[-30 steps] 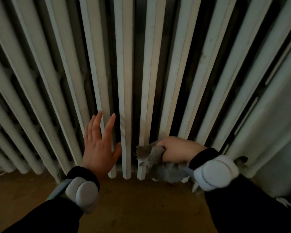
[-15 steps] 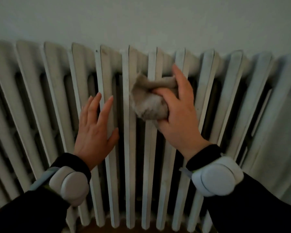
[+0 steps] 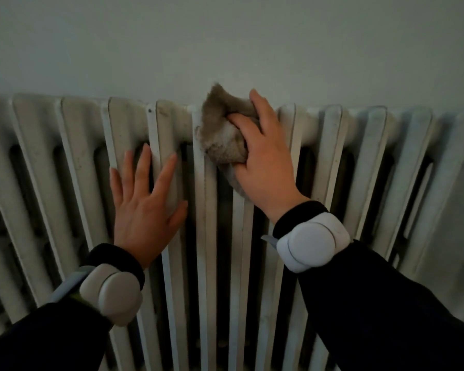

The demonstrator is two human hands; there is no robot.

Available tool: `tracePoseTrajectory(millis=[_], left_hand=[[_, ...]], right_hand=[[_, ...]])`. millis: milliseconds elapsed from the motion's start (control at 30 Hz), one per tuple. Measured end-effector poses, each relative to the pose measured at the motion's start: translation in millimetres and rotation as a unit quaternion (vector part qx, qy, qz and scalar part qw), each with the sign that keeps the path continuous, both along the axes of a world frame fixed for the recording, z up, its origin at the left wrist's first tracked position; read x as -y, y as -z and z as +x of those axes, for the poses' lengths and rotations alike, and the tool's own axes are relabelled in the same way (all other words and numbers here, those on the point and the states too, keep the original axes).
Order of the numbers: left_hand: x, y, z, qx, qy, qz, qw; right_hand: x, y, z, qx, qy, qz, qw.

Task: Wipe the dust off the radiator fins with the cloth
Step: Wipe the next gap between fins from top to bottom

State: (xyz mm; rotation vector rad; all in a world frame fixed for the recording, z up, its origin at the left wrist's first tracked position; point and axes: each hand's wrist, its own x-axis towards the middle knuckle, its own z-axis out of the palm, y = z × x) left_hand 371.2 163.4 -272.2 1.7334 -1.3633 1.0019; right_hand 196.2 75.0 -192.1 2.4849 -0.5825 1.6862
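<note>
a pale wall [image 3: 225,44] is backing the white cast-iron radiator [image 3: 332,145]. the right hand [image 3: 263,162] is clamping the bunched grey cloth [image 3: 220,135] against the radiator's top edge, while the left hand [image 3: 145,210] is resting flat, fingers spread, holding nothing. the cloth is peeking over that edge, so it is risking slipping behind the fins if the fingers loosen.

Radiator [image 3: 359,156] across the middle and lower frame, against the wall [image 3: 225,36] filling the top. Cloth [image 3: 220,129] at upper centre, over the fin tops, pressed there under the right hand [image 3: 265,162]. Left hand [image 3: 145,210] flat on the fins just left of and below the cloth. Wristbands [image 3: 311,245] lower down, on both wrists.
</note>
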Motion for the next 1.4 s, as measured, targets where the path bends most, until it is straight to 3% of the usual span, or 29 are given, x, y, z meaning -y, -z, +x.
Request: tracePoseTrajectory(millis=[267,533,1100,1267,1400], left_hand=[[4,32,2,0.013,0.006,0.0,1.0],[4,54,0,0.01,0.01,0.003,1.0],[-6,77,-5,-0.01,0.013,0.046,0.999],[-16,72,-5,-0.015,0.024,0.06,0.998],[-20,65,-2,-0.018,0.028,0.039,0.999]], right_hand=[[7,51,11,0.061,-0.019,-0.009,0.998],[7,67,13,0.067,-0.018,0.012,0.998],[-5,145,6,-0.026,0.04,0.079,0.996],[-14,138,-5,-0.037,0.007,0.113,0.993],[-22,120,-16,0.014,0.001,0.072,0.997]])
